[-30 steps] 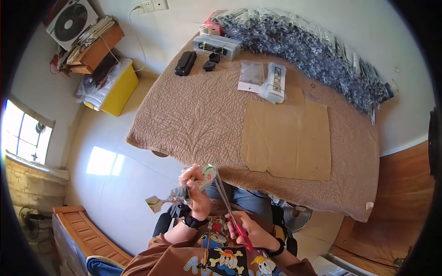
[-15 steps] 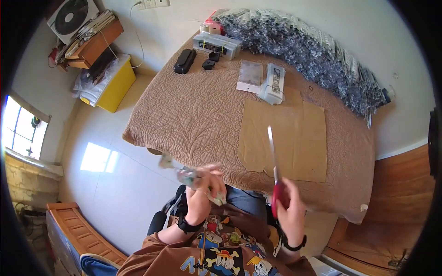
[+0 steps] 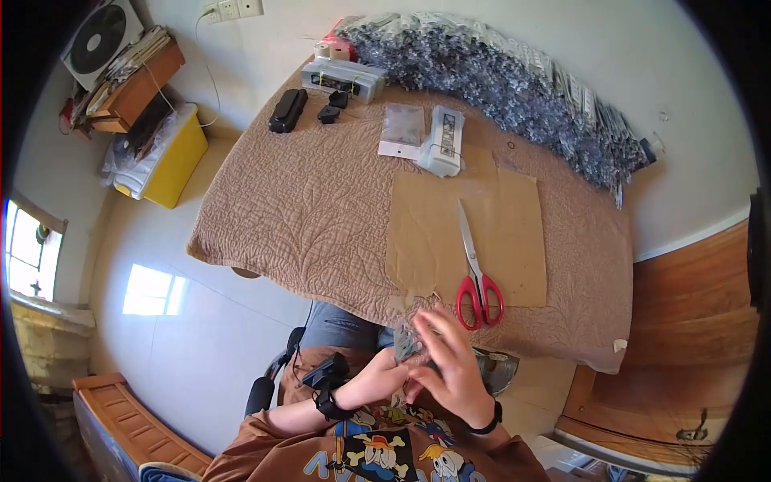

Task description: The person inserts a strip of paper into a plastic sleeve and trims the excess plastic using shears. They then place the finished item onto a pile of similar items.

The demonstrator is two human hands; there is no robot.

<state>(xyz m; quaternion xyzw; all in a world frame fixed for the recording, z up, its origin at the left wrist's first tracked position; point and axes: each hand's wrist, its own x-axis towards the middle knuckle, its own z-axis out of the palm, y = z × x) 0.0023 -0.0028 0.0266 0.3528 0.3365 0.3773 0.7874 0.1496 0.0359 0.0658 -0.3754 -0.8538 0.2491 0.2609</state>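
Observation:
My left hand [image 3: 381, 379] is close to my lap, wrapped round a crumpled piece of clear plastic [image 3: 406, 341] with dark and greenish bits showing through. The contents of the plastic are too small to make out. Over its right side comes my right hand [image 3: 451, 365], fingers stretched and apart, fingertips right at the plastic. A pair of scissors [image 3: 475, 277] with red handles lies shut on the cardboard sheet [image 3: 514, 233], its blades pointing to the far side.
A brown quilted cover [image 3: 297, 201] drapes the table. Toward the back lie plastic-wrapped packs [image 3: 443, 143], a flat clear packet [image 3: 402, 128], a black case [image 3: 287, 111] and small black parts [image 3: 331, 109]. A long heap of silvery plastic-wrapped strips [image 3: 498, 84] lines the wall.
The scissors have left my right hand and now lie on the cardboard. That hand has moved left to the plastic, and my left hand has come toward the right with it.

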